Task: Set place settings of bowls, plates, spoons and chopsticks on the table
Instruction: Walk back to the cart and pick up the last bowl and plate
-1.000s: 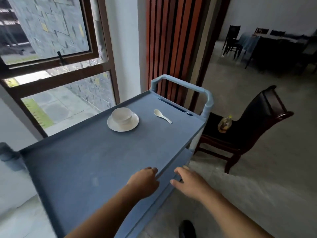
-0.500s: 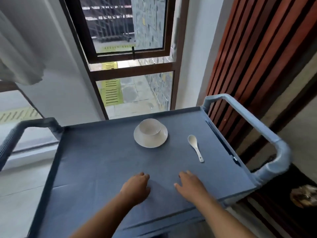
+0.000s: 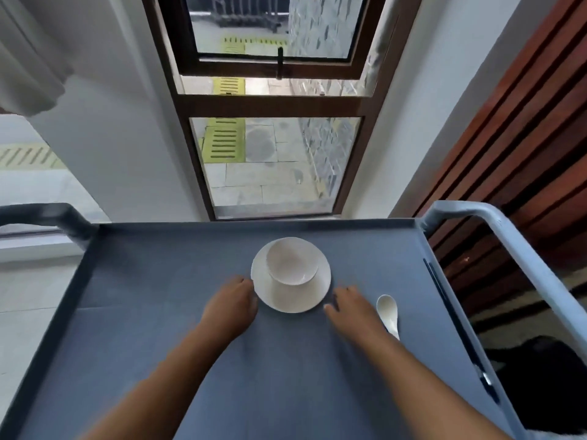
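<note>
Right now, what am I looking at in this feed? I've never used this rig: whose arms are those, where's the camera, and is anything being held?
No machine here: these are a person's bare arms, filmed by one wide-angle camera worn on the head, looking forward and down. The surface is a blue-grey cart facing a window. On it sits a white bowl on a white plate, with a white spoon to the right and dark chopsticks along the right edge. The left hand and right hand flank the plate. Neither has a grip on anything.
</note>
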